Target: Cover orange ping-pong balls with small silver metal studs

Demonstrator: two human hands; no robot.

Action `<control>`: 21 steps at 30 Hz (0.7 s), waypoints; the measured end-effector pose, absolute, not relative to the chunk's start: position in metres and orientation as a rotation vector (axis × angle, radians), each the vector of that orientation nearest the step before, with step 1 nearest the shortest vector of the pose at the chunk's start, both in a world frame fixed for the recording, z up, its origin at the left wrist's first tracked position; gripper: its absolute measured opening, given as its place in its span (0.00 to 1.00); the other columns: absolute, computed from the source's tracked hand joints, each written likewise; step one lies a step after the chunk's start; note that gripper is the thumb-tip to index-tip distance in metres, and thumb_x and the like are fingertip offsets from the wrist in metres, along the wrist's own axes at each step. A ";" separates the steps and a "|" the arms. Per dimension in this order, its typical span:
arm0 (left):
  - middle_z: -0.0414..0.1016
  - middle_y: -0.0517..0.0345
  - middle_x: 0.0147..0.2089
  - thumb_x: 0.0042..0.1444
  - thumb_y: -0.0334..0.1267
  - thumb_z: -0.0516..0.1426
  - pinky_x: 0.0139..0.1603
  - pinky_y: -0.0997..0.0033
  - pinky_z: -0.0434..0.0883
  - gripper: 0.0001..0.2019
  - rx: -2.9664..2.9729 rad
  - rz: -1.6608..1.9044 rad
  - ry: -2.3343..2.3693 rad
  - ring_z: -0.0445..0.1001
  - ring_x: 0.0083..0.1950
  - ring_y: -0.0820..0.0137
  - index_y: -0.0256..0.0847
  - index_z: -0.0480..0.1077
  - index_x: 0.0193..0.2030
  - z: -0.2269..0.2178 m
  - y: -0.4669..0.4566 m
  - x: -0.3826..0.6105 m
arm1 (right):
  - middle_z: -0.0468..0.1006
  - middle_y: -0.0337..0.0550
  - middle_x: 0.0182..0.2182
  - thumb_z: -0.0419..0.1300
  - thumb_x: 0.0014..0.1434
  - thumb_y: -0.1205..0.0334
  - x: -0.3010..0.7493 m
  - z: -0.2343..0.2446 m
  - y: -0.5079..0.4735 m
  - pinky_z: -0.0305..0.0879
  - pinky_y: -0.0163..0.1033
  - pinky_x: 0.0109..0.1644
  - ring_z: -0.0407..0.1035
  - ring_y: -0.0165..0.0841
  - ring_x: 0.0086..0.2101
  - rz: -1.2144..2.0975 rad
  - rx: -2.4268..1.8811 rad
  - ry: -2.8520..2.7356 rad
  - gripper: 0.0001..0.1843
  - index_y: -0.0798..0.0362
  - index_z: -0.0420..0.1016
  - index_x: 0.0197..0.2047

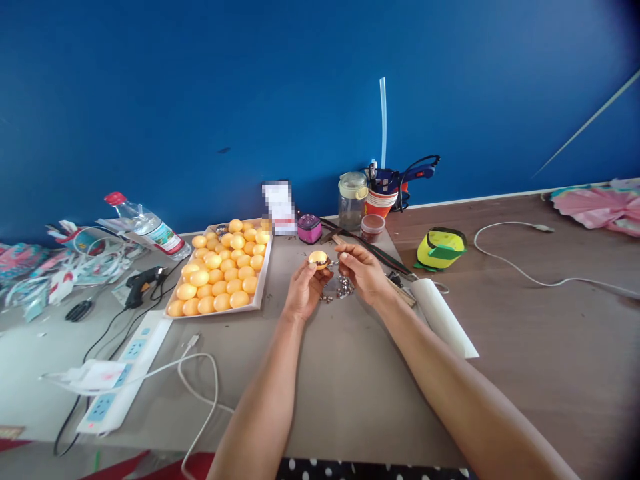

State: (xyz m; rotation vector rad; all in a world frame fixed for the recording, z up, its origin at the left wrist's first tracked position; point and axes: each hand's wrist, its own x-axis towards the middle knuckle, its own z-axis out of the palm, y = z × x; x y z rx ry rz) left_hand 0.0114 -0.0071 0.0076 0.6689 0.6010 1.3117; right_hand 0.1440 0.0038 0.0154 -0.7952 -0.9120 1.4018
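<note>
Wall and table: blue wall [320,87] behind a grey-brown table [350,393].
Yellow-orange ball [317,256]: raised at twelve o'clock, dark shiny trim along its lower part.
Left hand [303,288]: thumb and fingers gripping the ball from its seven o'clock side.
Right hand [364,272]: just beside the ball at three o'clock, thumb and forefinger drawn together; cannot tell whether they hold anything.
Metal bits [345,287]: lying towards five o'clock from the ball; probably hard, easily scattered.
Tray [265,283]: nine o'clock, filled with similar balls.
Handling: likely light, smooth, dentable; best pinched gently on opposite bare sides, off the trim.
</note>
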 end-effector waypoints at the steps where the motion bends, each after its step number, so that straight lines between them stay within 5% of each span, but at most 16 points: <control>1: 0.75 0.54 0.37 0.49 0.38 0.61 0.43 0.68 0.67 0.10 0.657 1.310 0.603 0.70 0.33 0.74 0.36 0.73 0.37 0.008 -0.007 0.011 | 0.64 0.32 0.22 0.64 0.46 0.55 0.147 0.015 0.004 0.52 0.32 0.25 0.55 0.23 0.21 1.386 -0.804 -0.938 0.14 0.52 0.72 0.35; 11: 0.75 0.56 0.34 0.48 0.39 0.61 0.42 0.69 0.67 0.10 0.739 1.306 0.626 0.72 0.34 0.73 0.37 0.73 0.37 0.007 -0.006 0.012 | 0.72 0.35 0.25 0.65 0.45 0.55 0.132 0.014 0.000 0.55 0.33 0.26 0.61 0.26 0.23 1.397 -0.850 -1.025 0.17 0.52 0.69 0.38; 21: 0.74 0.54 0.35 0.48 0.41 0.60 0.43 0.68 0.68 0.12 0.786 1.293 0.675 0.71 0.36 0.70 0.37 0.73 0.38 0.011 -0.009 0.015 | 0.68 0.33 0.21 0.65 0.44 0.55 0.132 0.017 0.000 0.54 0.33 0.25 0.60 0.25 0.22 1.394 -0.875 -0.982 0.16 0.53 0.69 0.34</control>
